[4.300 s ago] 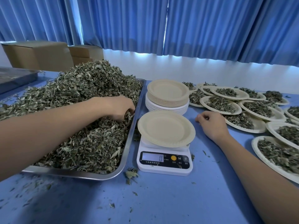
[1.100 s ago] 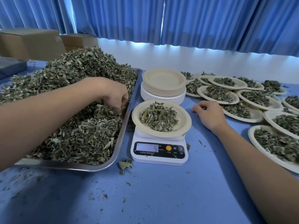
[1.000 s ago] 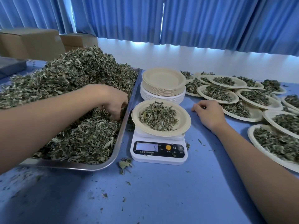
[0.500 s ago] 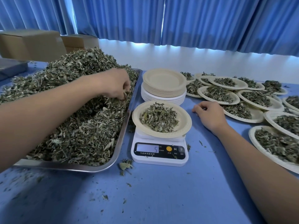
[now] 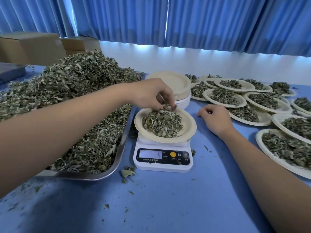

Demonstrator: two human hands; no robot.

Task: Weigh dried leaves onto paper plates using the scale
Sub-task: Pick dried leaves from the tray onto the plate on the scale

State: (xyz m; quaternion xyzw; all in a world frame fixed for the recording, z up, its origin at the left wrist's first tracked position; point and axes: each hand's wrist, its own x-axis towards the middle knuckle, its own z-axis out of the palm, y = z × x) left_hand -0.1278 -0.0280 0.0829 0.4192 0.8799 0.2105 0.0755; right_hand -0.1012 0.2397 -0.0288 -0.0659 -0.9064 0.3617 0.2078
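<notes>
A white digital scale (image 5: 162,158) stands in the middle of the blue table, its display showing 5. On it sits a paper plate (image 5: 189,126) holding a mound of dried leaves (image 5: 162,123). My left hand (image 5: 151,95) hovers over the far edge of that plate, fingertips pointing down and pinching a small tuft of leaves. My right hand (image 5: 214,119) rests on the table just right of the scale, fingers loosely curled, holding nothing. A metal tray (image 5: 124,140) heaped with dried leaves (image 5: 67,91) lies to the left.
A stack of empty paper plates (image 5: 175,84) stands behind the scale. Several filled plates (image 5: 225,96) spread across the right side of the table. Cardboard boxes (image 5: 32,47) sit at the back left. Loose leaf bits (image 5: 127,173) lie by the tray's corner.
My left hand lifted out of the tray and swung right over the plate on the scale, carrying a pinch of leaves. My right hand stayed put.
</notes>
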